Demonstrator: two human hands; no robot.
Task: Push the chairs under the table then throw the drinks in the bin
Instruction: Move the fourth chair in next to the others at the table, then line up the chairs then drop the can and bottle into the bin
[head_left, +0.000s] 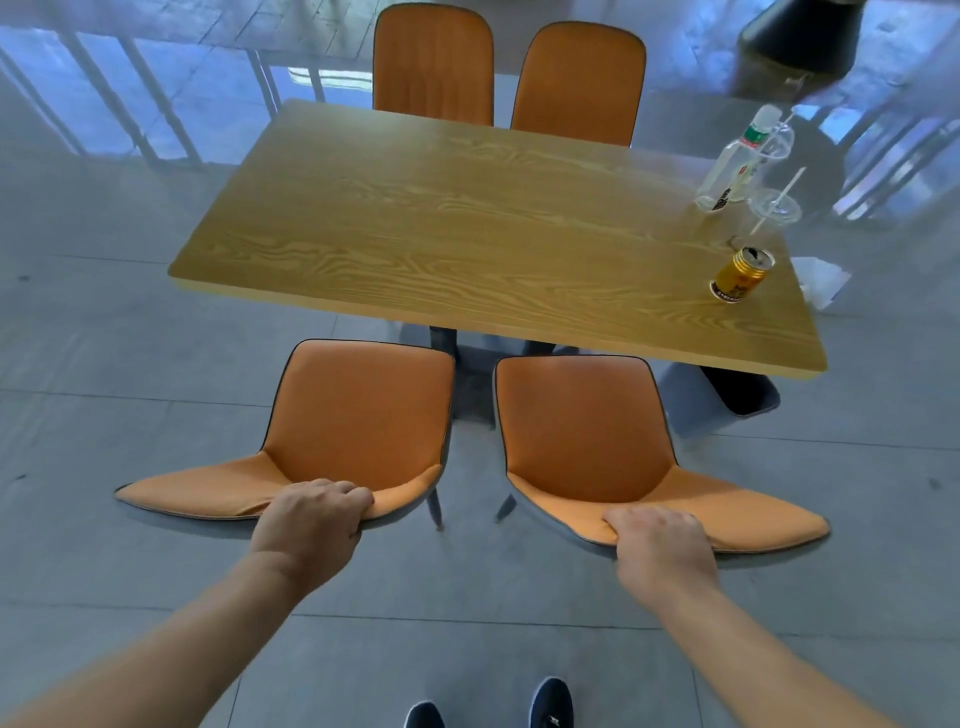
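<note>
Two orange chairs stand side by side, pulled out from the near edge of the wooden table. My left hand grips the top of the left chair's backrest. My right hand grips the top of the right chair's backrest. On the table's right end stand a gold can, a clear plastic bottle with a green label, and a clear plastic cup with a straw. A dark bin shows under the table's right corner.
Two more orange chairs are tucked in at the table's far side. Grey tiled floor surrounds the table. A white railing runs at the back left. White paper lies on the floor right of the table. My shoes show at the bottom.
</note>
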